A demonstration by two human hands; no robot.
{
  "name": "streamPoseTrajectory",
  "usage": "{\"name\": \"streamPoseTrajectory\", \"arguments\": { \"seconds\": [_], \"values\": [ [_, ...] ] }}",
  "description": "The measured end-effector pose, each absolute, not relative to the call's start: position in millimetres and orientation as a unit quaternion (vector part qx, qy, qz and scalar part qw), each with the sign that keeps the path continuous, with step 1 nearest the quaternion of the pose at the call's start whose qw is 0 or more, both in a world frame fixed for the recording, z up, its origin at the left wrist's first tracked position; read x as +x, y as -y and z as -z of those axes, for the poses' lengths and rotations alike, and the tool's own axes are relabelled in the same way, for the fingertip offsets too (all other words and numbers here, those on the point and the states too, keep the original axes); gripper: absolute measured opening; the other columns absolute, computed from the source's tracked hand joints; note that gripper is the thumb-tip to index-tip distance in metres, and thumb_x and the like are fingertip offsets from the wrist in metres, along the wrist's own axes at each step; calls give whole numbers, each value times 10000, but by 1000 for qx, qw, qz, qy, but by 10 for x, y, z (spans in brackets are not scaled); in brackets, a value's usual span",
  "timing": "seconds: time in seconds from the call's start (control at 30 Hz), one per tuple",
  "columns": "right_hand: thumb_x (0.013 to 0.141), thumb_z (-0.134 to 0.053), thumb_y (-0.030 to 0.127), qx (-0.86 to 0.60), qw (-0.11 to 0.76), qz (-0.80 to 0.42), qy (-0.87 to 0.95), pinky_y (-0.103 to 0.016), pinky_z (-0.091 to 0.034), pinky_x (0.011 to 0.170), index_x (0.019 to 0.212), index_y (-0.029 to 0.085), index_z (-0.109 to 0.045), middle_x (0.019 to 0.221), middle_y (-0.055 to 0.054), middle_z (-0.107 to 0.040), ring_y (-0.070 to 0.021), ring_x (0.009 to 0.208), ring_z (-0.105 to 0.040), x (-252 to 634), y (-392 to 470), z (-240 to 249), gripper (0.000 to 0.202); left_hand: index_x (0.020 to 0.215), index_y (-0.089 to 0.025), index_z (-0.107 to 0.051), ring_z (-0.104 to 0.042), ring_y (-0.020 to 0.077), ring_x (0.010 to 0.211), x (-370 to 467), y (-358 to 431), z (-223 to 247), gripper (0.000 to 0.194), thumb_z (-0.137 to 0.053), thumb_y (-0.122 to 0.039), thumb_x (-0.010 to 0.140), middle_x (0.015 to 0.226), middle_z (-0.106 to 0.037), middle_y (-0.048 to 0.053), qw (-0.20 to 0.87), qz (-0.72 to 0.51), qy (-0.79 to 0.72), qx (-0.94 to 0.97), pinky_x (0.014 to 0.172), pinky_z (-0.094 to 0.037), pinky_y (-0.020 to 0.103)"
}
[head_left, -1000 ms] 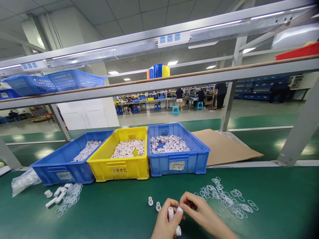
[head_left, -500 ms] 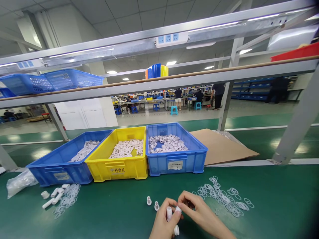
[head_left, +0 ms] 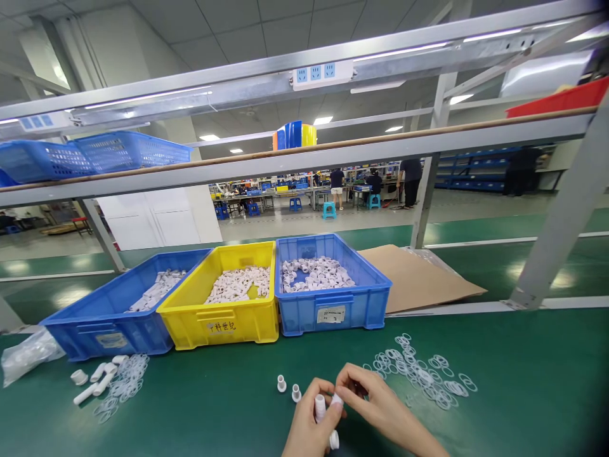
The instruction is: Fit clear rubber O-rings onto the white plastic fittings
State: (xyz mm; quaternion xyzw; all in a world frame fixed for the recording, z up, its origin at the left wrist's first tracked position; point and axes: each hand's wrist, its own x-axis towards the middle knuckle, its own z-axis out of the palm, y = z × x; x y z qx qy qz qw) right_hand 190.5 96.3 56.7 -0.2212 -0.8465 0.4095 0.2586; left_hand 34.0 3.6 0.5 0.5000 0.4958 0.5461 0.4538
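Note:
Low in the head view, my left hand is closed around several white plastic fittings. My right hand pinches at the small white fitting that sticks up between my left thumb and fingers, so both hands touch it. Whether a ring is on that fitting is too small to tell. Two flanged white fittings stand upright on the green table just left of my hands, the nearer one close to my left fingers. Loose translucent rings lie spread out to the right of my right hand.
Behind my hands stand a blue bin, a yellow bin and another blue bin, all holding white parts. More rings and white fittings lie at left. A cardboard sheet rests at back right; a shelf crosses above.
The whole view has shifted slightly, with things sitting a little further left. Both hands keep nearly the same grip on the fittings; only slight finger motion shows.

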Motion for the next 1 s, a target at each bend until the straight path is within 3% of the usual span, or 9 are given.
{"name": "streamPoseTrajectory", "arguments": {
  "seconds": [0.5, 1.0],
  "values": [
    [1017, -576, 332, -224, 263, -412, 843, -247, -352, 593, 823, 208, -618, 772, 28, -589, -162, 690, -514, 1907, -941, -571, 234, 1057, -192, -536, -379, 67, 482, 343, -49, 42, 480, -568, -638, 882, 841, -622, -2, 459, -540, -498, 500, 386, -294, 189],
    [1002, -582, 288, -223, 259, -416, 842, -247, -355, 605, 833, 210, -626, 790, 28, -586, -162, 702, -509, 1910, -909, -601, 191, 1032, -180, -561, -417, 94, 568, 334, -32, 1, 485, -575, -639, 877, 831, -628, 20, 442, -542, -501, 510, 501, -311, 211]
  ]
}}
